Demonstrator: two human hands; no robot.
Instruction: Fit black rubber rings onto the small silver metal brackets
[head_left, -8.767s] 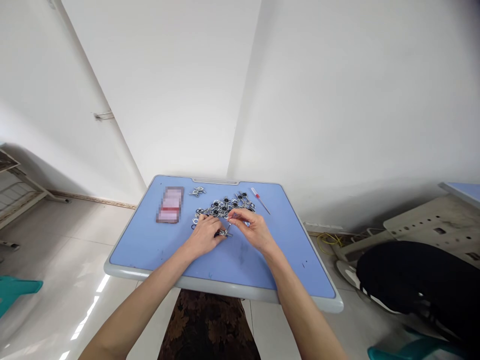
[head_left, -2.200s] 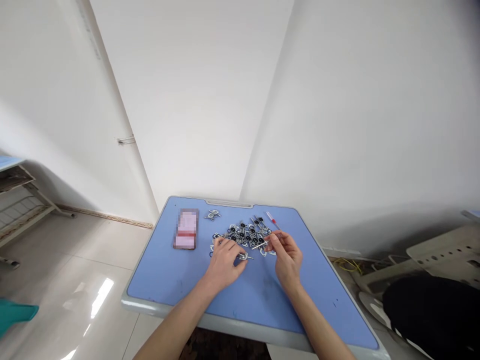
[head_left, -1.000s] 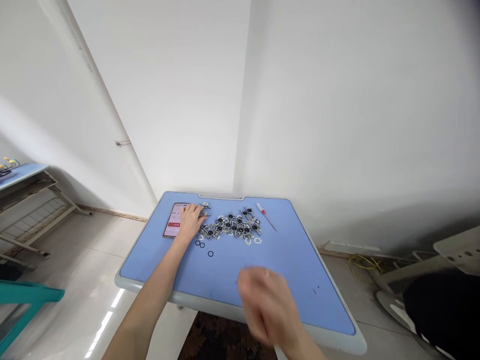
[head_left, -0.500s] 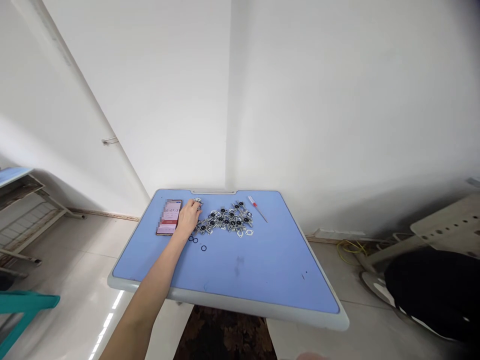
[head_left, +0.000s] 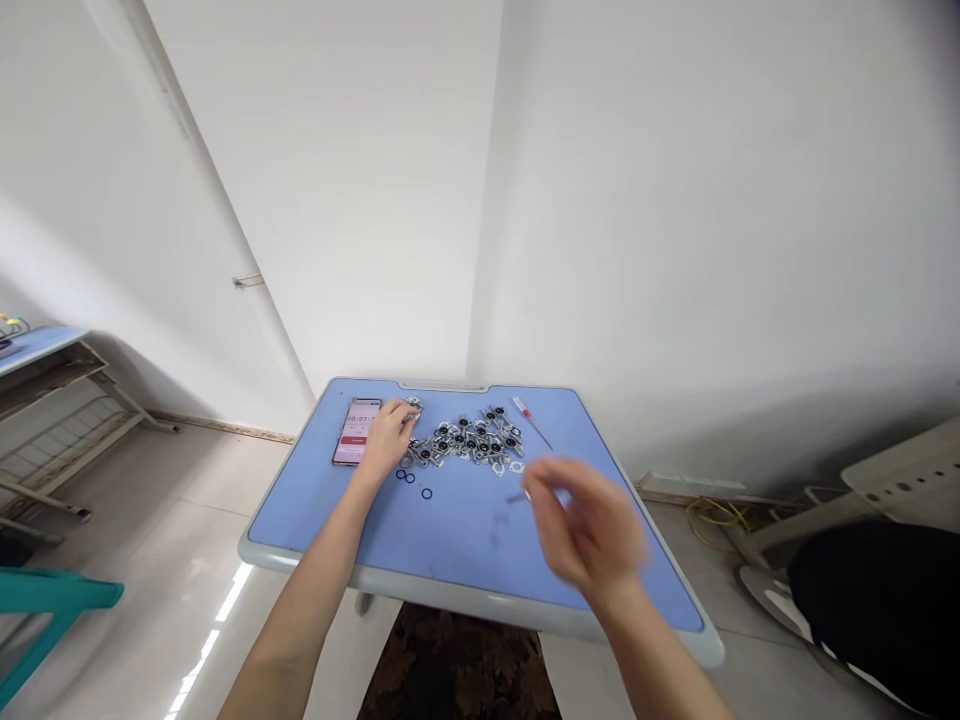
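Note:
My left hand (head_left: 388, 437) lies over the far left of the table, fingers curled and closed at a small cluster of shiny metal parts (head_left: 413, 403). What its fingertips pinch, if anything, is hidden. My right hand (head_left: 592, 525), smeared by motion, hovers above the right half of the table. Its thumb and fingers come together, and a thin grey piece, too blurred to name, sticks out leftward from the fingertips. Between the hands is a pile of metal fittings with black round parts (head_left: 471, 440). Three black rubber rings (head_left: 427, 493) lie in front of it.
A phone (head_left: 358, 432) showing a running timer lies left of my left hand. A screwdriver with a red and clear handle (head_left: 526, 412) rests behind the pile at right. Flat metal gaskets (head_left: 517, 467) lie by the pile. The blue table (head_left: 465, 545) stands against a white wall.
My right hand has come into view from the bottom edge and now hovers over the table. My left hand stays by the far metal parts. The whole view has shifted slightly.

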